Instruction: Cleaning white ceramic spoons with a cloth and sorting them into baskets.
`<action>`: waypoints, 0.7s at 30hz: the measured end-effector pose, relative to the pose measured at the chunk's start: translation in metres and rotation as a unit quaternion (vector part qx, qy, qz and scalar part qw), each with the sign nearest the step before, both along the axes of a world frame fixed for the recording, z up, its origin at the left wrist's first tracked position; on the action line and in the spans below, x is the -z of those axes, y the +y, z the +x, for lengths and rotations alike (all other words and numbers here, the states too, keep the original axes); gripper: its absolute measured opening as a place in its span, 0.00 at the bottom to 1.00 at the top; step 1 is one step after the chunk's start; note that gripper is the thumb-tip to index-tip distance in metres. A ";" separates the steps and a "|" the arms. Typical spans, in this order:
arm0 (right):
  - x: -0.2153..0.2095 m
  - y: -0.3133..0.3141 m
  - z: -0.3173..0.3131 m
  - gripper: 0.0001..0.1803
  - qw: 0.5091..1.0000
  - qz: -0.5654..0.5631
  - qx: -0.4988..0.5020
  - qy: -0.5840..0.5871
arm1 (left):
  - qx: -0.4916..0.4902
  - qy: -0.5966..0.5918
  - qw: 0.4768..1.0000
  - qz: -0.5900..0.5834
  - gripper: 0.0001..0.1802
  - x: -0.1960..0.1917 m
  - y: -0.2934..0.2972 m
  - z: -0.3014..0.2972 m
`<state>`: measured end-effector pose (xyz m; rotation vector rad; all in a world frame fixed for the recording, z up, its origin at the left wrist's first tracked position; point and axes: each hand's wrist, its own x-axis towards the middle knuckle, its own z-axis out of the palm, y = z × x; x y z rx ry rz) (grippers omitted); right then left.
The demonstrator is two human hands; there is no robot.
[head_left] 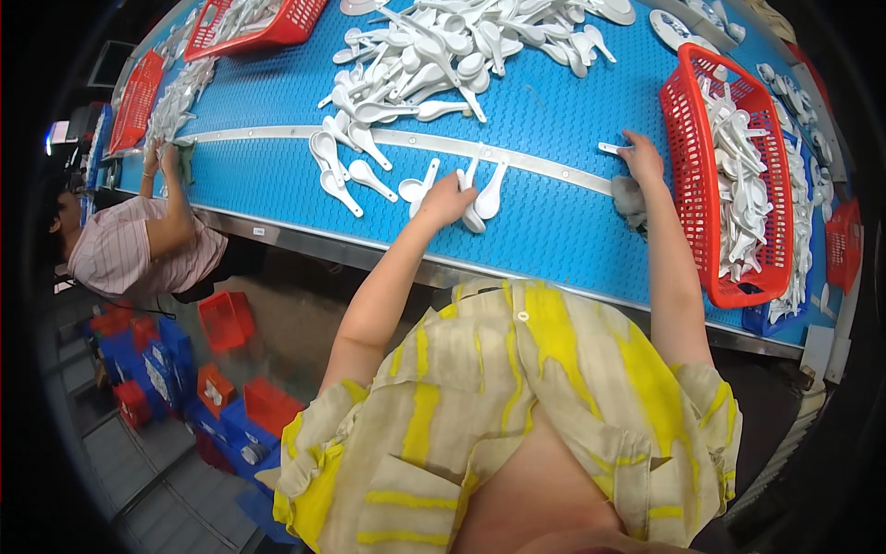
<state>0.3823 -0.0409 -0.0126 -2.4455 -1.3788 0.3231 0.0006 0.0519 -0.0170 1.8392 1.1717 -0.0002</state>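
The left hand (447, 199) is laid on the blue belt (277, 180), its fingers closed over the handles of a few white spoons (480, 189) that lie fanned out just beside a metal strip (544, 166). The right hand (641, 157) is stretched toward a red basket (688, 166) full of spoons; a single small spoon (611, 148) is touched by its fingertips, and whether it is pinched cannot be told. A grey cloth (629, 201) is seen under the right wrist. A large heap of spoons (461, 46) is spread farther up the belt. At the left, another person (138, 245) is bent over the belt.
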 end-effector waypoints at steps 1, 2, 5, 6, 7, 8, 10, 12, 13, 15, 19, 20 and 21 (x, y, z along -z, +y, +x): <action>-0.013 0.003 -0.007 0.18 0.997 -0.076 0.012 0.011 | -0.001 0.003 1.000 -0.008 0.20 0.000 -0.002 0.001; -0.018 0.003 -0.012 0.17 0.988 -0.151 0.023 0.022 | -0.077 -0.064 0.986 -0.131 0.19 -0.009 -0.003 0.004; 0.003 -0.004 -0.019 0.13 0.994 -0.106 0.017 0.023 | -0.203 -0.187 0.903 -0.329 0.21 -0.021 -0.005 0.005; 0.011 -0.007 -0.025 0.13 0.993 -0.113 0.017 0.026 | -0.226 -0.219 0.876 -0.366 0.22 -0.019 -0.005 0.003; 0.017 -0.006 -0.036 0.11 0.997 0.001 0.039 0.066 | -0.250 -0.206 0.875 -0.360 0.22 -0.019 -0.008 0.001; 0.020 -0.006 -0.049 0.10 0.986 0.114 0.066 0.104 | -0.252 -0.203 0.873 -0.364 0.22 -0.019 -0.009 0.001; 0.018 -0.001 -0.083 0.12 0.933 0.185 0.062 0.304 | -0.227 -0.183 0.886 -0.361 0.22 -0.020 -0.011 -0.002; 0.016 0.005 -0.123 0.15 0.938 0.109 0.036 0.327 | -0.226 -0.174 0.890 -0.355 0.21 -0.021 -0.013 -0.002; 0.013 0.009 -0.144 0.19 0.935 0.025 0.026 0.354 | -0.215 -0.167 0.898 -0.346 0.20 -0.023 -0.012 -0.003; -0.008 0.015 -0.185 0.29 0.958 -0.051 -0.044 0.280 | -0.209 -0.160 0.905 -0.336 0.19 -0.022 -0.012 -0.011; -0.012 0.021 -0.216 0.29 0.965 -0.122 -0.220 0.075 | -0.316 -0.280 0.833 -0.358 0.19 -0.040 -0.004 -0.029; -0.011 0.023 -0.215 0.29 0.964 -0.122 -0.224 0.075 | -0.350 -0.305 0.810 -0.359 0.20 -0.043 -0.003 -0.038; -0.008 0.027 -0.210 0.26 0.962 -0.151 -0.188 0.125 | -0.353 -0.342 0.793 -0.360 0.20 -0.037 0.001 -0.051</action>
